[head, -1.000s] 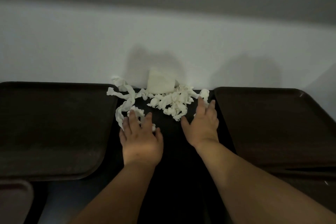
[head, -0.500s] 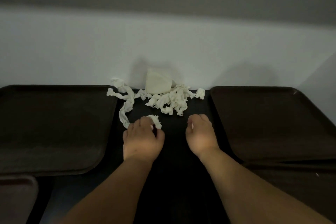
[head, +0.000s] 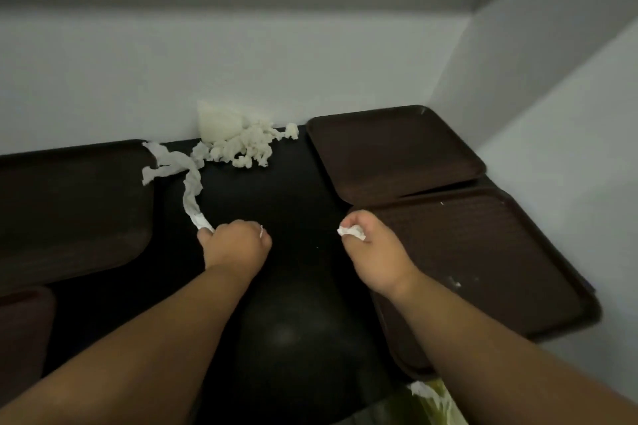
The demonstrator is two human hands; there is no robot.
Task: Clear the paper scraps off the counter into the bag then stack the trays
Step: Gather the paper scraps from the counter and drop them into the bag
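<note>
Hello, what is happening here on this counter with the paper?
A person is clearing torn paper from a dark counter. The left hand is closed on the end of a long paper strip that trails back toward the wall. The right hand is closed on a small scrap. A pile of scraps remains against the wall. The brown trays lie apart on both sides, not yet stacked. A bag with some paper shows at the bottom edge.

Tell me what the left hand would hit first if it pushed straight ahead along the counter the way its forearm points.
Probably bare black counter first, then the heap of paper scraps by the wall. The left hand, closed on a long paper strip, aims up and slightly right; depth is hard to judge.
</note>
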